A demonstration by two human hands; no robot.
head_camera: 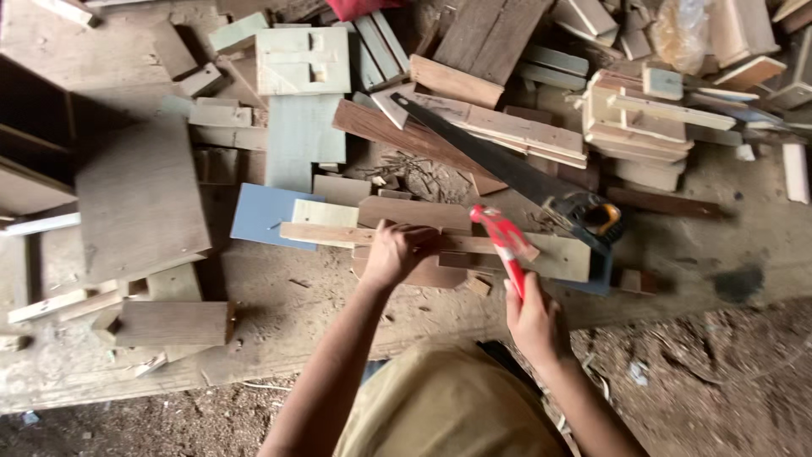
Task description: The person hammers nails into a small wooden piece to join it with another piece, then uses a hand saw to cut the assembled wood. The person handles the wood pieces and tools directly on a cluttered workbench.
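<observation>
Hammer: one, red, long axis near-vertical, head away from person
Right hand: clamped on handle
Left hand: pressing one strip, grip unclear

You're in a rough woodworking shop: offcuts heaped everywhere, a handsaw lying across them, sawdust on the dirt floor, half-built wooden boxes.

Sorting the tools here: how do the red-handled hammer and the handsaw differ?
The red-handled hammer is in the right hand; the handsaw lies untouched on the wood scraps. The hammer is short with a red handle; the handsaw is long, with a dark blade and black-and-orange handle. Both sit over the workpiece area.
</observation>
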